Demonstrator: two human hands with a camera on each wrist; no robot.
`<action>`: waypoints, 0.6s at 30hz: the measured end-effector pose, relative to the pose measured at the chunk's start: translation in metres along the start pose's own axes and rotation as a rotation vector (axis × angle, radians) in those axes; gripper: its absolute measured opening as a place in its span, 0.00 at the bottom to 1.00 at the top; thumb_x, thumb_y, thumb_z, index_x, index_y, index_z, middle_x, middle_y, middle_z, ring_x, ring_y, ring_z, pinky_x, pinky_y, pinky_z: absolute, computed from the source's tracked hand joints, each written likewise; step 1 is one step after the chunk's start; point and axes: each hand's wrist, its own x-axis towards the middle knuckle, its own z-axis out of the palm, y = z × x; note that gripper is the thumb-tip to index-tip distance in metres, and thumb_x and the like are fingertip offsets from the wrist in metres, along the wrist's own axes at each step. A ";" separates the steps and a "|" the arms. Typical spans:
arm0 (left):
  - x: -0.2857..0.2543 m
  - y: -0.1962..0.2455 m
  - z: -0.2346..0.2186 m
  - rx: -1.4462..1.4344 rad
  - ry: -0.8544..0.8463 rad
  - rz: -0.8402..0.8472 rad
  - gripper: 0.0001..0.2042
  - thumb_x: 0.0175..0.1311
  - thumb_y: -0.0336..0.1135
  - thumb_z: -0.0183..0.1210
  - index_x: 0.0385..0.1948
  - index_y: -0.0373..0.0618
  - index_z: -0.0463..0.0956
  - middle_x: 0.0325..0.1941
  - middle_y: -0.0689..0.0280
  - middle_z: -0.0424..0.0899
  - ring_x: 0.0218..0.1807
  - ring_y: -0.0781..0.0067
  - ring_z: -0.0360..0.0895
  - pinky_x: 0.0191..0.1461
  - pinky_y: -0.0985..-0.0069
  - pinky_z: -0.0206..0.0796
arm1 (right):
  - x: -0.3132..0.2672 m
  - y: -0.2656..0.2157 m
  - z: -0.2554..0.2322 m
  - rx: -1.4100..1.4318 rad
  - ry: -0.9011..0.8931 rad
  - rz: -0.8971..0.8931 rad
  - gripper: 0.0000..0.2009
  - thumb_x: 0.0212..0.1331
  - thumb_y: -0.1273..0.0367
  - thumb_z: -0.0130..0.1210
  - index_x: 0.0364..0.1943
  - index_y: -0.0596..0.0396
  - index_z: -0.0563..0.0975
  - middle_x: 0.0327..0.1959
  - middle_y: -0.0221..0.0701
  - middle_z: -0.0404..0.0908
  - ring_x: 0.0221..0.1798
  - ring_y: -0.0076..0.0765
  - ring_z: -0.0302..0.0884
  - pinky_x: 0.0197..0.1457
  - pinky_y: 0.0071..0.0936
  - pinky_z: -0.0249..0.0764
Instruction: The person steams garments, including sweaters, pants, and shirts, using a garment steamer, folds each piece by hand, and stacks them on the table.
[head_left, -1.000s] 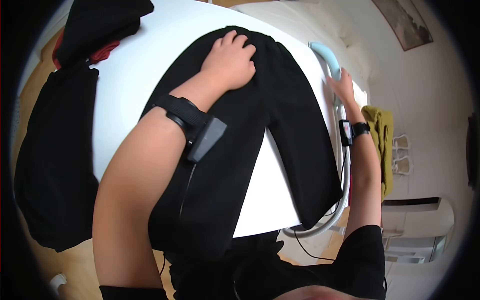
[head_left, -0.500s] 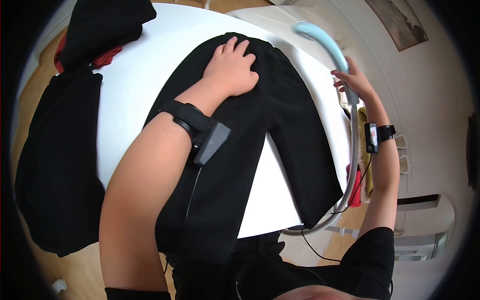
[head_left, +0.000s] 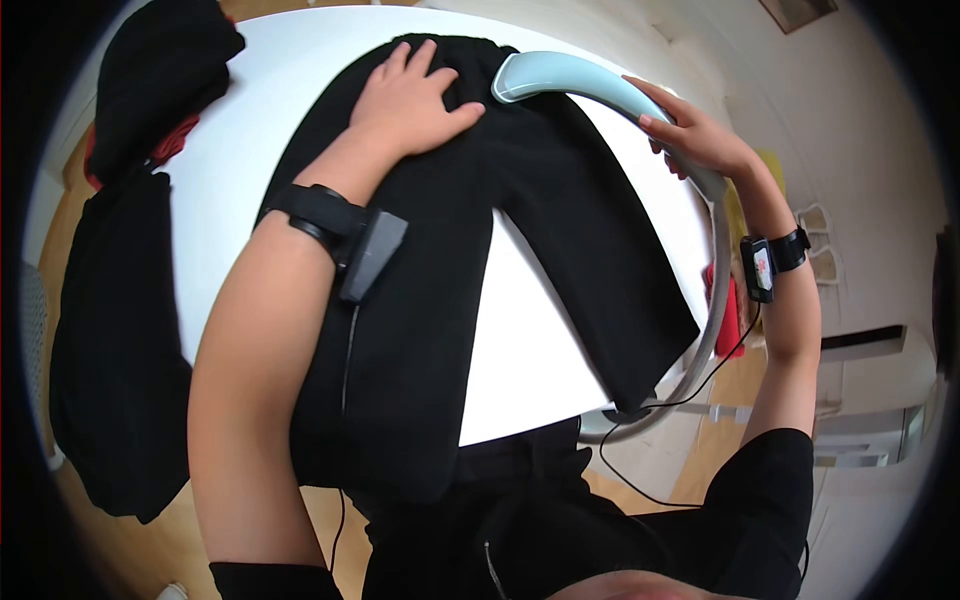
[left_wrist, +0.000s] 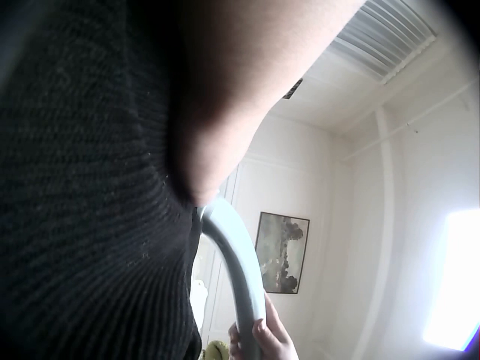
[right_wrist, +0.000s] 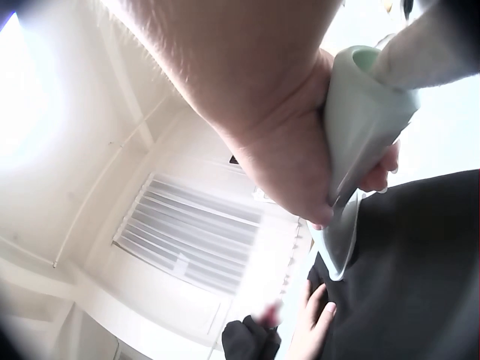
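Left hand (head_left: 410, 108): spread, best holding black trousers (head_left: 400, 380) taut. Right hand (head_left: 712, 145): curled round blue nozzle (head_left: 570, 73), best glided slowly.

The trousers (head_left: 590, 250) lie on the table (head_left: 530, 350), waist at the far side and legs towards the near edge, the left leg reaching past it. The left hand (head_left: 410, 110) rests on them near the waist. Right of it, the wand (head_left: 570, 75) has its tip over the waist end; the right hand (head_left: 705, 140) holds it beyond the trousers' right side. From there the hose (head_left: 718, 290) runs nearward along the table's right side. One garment (head_left: 120, 350) lies along the left side, with the clothes bundle (head_left: 165, 70) at its far end.
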 end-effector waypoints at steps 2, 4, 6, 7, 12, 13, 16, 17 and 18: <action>0.006 -0.003 0.006 0.084 0.024 0.007 0.34 0.60 0.67 0.53 0.63 0.58 0.74 0.78 0.57 0.57 0.78 0.51 0.52 0.77 0.58 0.50 | -0.006 0.026 -0.001 -0.021 -0.006 -0.047 0.29 0.71 0.51 0.49 0.75 0.31 0.58 0.27 0.27 0.71 0.22 0.20 0.72 0.27 0.22 0.77; 0.016 -0.019 0.017 0.083 0.014 0.004 0.34 0.60 0.69 0.50 0.63 0.59 0.74 0.78 0.58 0.57 0.78 0.53 0.51 0.78 0.57 0.48 | -0.007 0.043 -0.002 -0.083 -0.004 -0.155 0.29 0.71 0.55 0.51 0.75 0.33 0.59 0.26 0.25 0.71 0.22 0.19 0.71 0.26 0.21 0.76; 0.022 -0.036 0.025 0.108 0.027 0.009 0.35 0.59 0.70 0.51 0.63 0.60 0.74 0.77 0.58 0.59 0.78 0.52 0.53 0.77 0.57 0.50 | -0.013 0.043 -0.004 -0.154 -0.040 -0.114 0.30 0.71 0.53 0.51 0.75 0.34 0.58 0.26 0.25 0.71 0.24 0.20 0.72 0.29 0.22 0.76; 0.025 -0.045 0.029 0.097 0.028 0.008 0.35 0.59 0.70 0.51 0.63 0.60 0.74 0.77 0.58 0.59 0.77 0.52 0.54 0.77 0.57 0.51 | -0.016 0.045 -0.002 -0.153 -0.040 -0.092 0.30 0.71 0.53 0.51 0.75 0.34 0.58 0.26 0.25 0.71 0.24 0.20 0.72 0.29 0.22 0.76; 0.023 -0.064 0.040 0.139 -0.025 -0.044 0.35 0.59 0.71 0.51 0.63 0.60 0.74 0.77 0.58 0.60 0.78 0.52 0.54 0.77 0.58 0.51 | -0.035 0.065 0.000 -0.109 -0.111 -0.254 0.34 0.67 0.53 0.56 0.75 0.40 0.58 0.37 0.30 0.78 0.37 0.23 0.76 0.46 0.26 0.76; 0.024 -0.070 0.044 0.142 -0.022 -0.046 0.35 0.59 0.71 0.51 0.63 0.60 0.74 0.77 0.58 0.60 0.78 0.53 0.54 0.77 0.58 0.51 | -0.037 0.071 0.000 -0.106 -0.119 -0.252 0.34 0.67 0.53 0.56 0.75 0.40 0.58 0.37 0.30 0.78 0.37 0.23 0.76 0.46 0.26 0.76; 0.012 -0.055 0.047 0.156 -0.079 -0.024 0.35 0.59 0.71 0.52 0.63 0.60 0.74 0.77 0.58 0.60 0.78 0.53 0.54 0.77 0.59 0.52 | -0.079 0.106 0.005 -0.053 -0.172 -0.328 0.34 0.67 0.56 0.58 0.75 0.43 0.58 0.39 0.31 0.79 0.32 0.23 0.78 0.39 0.26 0.79; 0.012 -0.055 0.047 0.154 -0.082 -0.019 0.35 0.58 0.71 0.52 0.63 0.60 0.74 0.77 0.58 0.60 0.78 0.53 0.54 0.77 0.59 0.52 | -0.092 0.101 -0.001 0.049 -0.257 -0.139 0.35 0.67 0.57 0.58 0.75 0.44 0.58 0.38 0.31 0.79 0.30 0.23 0.78 0.36 0.25 0.79; 0.013 -0.055 0.046 0.147 -0.078 -0.010 0.35 0.58 0.71 0.52 0.63 0.60 0.74 0.77 0.58 0.59 0.78 0.53 0.54 0.77 0.60 0.52 | -0.106 0.097 -0.005 0.144 -0.334 0.054 0.35 0.66 0.58 0.58 0.75 0.45 0.58 0.38 0.31 0.79 0.27 0.23 0.78 0.32 0.24 0.79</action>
